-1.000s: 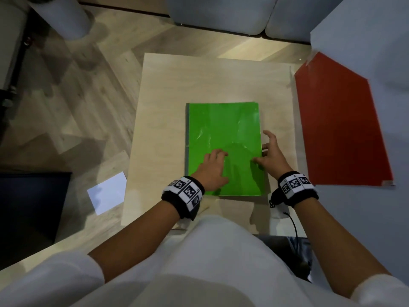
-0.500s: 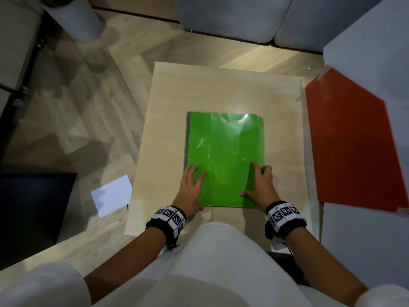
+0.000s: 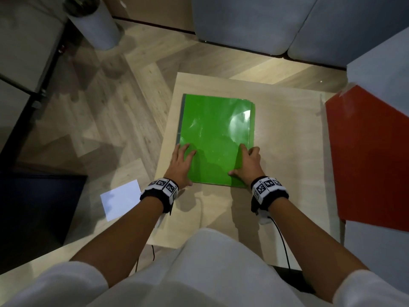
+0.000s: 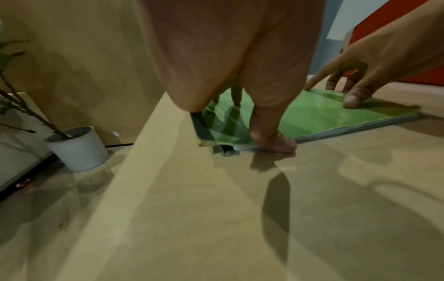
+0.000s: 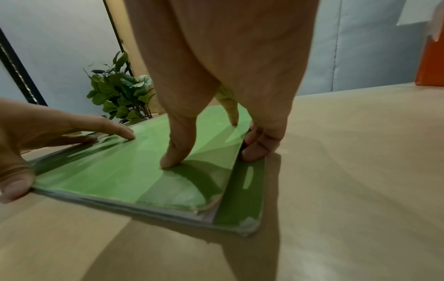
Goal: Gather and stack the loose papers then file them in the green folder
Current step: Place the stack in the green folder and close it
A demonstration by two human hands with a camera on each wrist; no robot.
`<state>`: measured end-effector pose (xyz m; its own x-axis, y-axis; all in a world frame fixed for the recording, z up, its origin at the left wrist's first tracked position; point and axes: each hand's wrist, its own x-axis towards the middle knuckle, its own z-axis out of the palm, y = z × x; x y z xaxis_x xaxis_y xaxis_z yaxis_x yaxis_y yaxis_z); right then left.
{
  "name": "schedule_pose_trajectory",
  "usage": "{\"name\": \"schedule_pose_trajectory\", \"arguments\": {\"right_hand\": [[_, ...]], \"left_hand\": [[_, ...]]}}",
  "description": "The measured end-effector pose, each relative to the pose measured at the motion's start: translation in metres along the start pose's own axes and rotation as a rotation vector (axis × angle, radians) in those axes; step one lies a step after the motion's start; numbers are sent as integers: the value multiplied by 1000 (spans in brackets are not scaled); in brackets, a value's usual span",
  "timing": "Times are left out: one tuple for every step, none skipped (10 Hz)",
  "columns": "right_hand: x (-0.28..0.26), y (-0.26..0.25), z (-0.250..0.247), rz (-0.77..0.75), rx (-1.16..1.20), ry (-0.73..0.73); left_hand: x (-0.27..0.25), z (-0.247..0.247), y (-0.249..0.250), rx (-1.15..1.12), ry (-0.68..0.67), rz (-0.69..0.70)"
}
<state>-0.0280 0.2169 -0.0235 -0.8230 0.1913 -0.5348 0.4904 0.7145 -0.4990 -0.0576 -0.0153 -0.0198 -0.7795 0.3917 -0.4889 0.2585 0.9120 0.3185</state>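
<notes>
Where the floor shows at the far left, a white pot (image 3: 97, 25) with a plant stands by the wall, and a single white sheet of paper (image 3: 121, 201) lies on the boards just beside the bench (image 3: 285, 138). Next comes the left hand (image 3: 180, 166), fingers straight and spread flat on the near left part of the green folder (image 3: 215, 138), its thumb pressed against the folder's near edge (the left wrist view shows the thumb tip right at that corner). Closed, the folder lies flat in the middle of the bench, with pale page edges showing along its near side. At its near right corner the right hand (image 3: 246, 166) rests with forefinger and thumb straight on the cover, while the other fingers curl against the folder's right edge. Both hands press down on the folder, apart from each other. Further right, a red board (image 3: 365, 162) leans beside the bench.
</notes>
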Motion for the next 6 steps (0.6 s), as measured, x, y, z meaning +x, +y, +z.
{"name": "schedule_pose_trajectory", "arguments": {"right_hand": [[10, -13, -1, -4, -9, 10], [17, -22, -1, 6, -25, 14], [22, -27, 0, 8, -27, 27], [20, -27, 1, 12, -51, 25], [15, -25, -5, 3, -145, 24], [-7, -9, -13, 29, -128, 20]], "left_hand": [[9, -11, -11, 7, 2, 11], [18, -19, -18, 33, 5, 21], [24, -22, -23, 40, 1, 32], [23, -20, -26, 29, 0, 47], [22, -24, -28, 15, 15, 50], [4, -24, -42, -132, 41, -8]]}}
